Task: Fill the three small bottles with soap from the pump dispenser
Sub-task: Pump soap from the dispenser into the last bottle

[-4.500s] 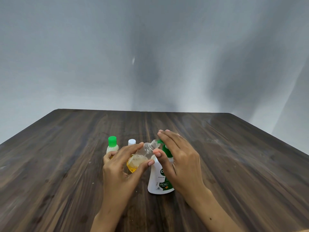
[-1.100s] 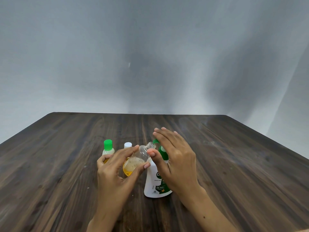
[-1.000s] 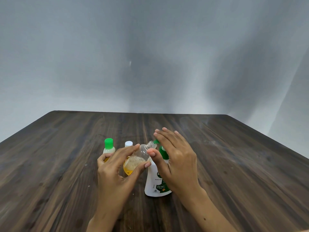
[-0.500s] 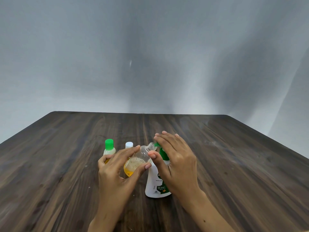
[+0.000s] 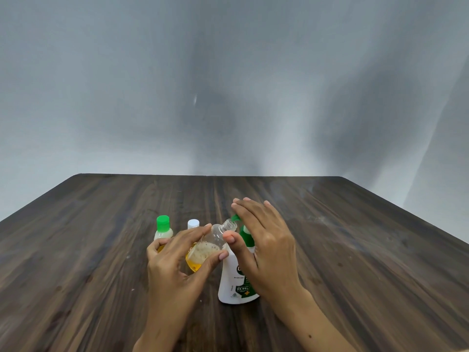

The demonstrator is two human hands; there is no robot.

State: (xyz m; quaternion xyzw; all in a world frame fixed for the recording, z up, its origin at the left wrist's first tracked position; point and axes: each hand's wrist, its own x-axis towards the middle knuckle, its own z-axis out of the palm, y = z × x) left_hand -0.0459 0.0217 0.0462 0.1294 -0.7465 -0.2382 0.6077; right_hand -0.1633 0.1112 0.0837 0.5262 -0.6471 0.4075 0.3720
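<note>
- A dark wood-grain table (image 5: 101, 250) fills the lower view; its far edge meets a grey wall
- A white pump dispenser (image 5: 232, 283) with a green label stands upright on it, near the middle
- Left of it stand a green-capped small bottle (image 5: 163, 228) and, just beside, a white-capped small bottle (image 5: 193, 224)

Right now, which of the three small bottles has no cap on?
The clear bottle tilted in the left hand, its open neck at the pump dispenser. The green-capped bottle and white-capped bottle stand closed behind.
</note>
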